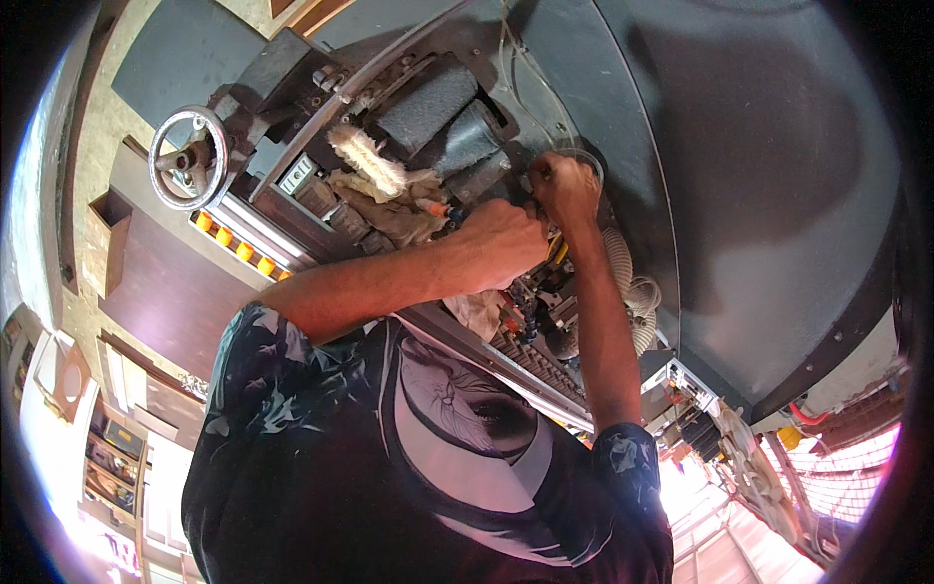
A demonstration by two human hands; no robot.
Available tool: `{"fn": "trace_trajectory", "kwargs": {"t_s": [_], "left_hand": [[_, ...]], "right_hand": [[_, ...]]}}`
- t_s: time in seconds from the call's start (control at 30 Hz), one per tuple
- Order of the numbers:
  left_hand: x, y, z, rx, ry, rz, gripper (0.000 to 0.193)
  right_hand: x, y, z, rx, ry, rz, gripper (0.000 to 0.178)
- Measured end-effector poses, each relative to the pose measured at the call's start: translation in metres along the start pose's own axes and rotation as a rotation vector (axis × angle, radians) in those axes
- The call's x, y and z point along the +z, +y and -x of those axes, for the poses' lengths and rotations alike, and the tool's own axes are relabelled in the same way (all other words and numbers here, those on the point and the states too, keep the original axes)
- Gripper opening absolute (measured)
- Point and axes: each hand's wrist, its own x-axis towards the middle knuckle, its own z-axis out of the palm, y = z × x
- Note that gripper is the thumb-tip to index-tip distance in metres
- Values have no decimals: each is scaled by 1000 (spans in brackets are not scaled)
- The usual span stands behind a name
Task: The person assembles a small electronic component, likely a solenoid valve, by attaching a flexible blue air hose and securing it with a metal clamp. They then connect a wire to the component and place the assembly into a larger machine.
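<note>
Both hands are inside the opened body of a dark grey machine. My left hand is closed in a fist over the parts in the middle. Whatever it may hold is hidden under the fingers. My right hand is just beyond and to the right, its fingers curled in beside a clear thin tube. Nothing in its grip can be made out. An orange-and-dark handle-like piece lies just left of my left hand. Yellow parts show between the two wrists.
Dark rollers lie beyond my hands. A pale fluffy brush rests near brown rags. A ribbed hose runs beside my right forearm. A handwheel projects at the left. The machine's large panel rises at the right.
</note>
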Motion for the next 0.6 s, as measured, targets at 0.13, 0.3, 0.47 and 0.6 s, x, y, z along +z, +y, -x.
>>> {"fn": "trace_trajectory", "kwargs": {"t_s": [0.13, 0.3, 0.47, 0.6], "left_hand": [[1, 1, 2, 8, 27, -14, 60], [15, 2, 2, -6, 77, -12, 52], [12, 2, 1, 1, 6, 20, 46], [9, 3, 3, 5, 13, 3, 44]], "right_hand": [[-1, -3, -1, 8, -40, 29, 19], [-16, -18, -6, 32, -141, 34, 17], [-5, -12, -12, -68, -65, 107, 16], [-8, -14, -8, -72, -16, 10, 14]]}}
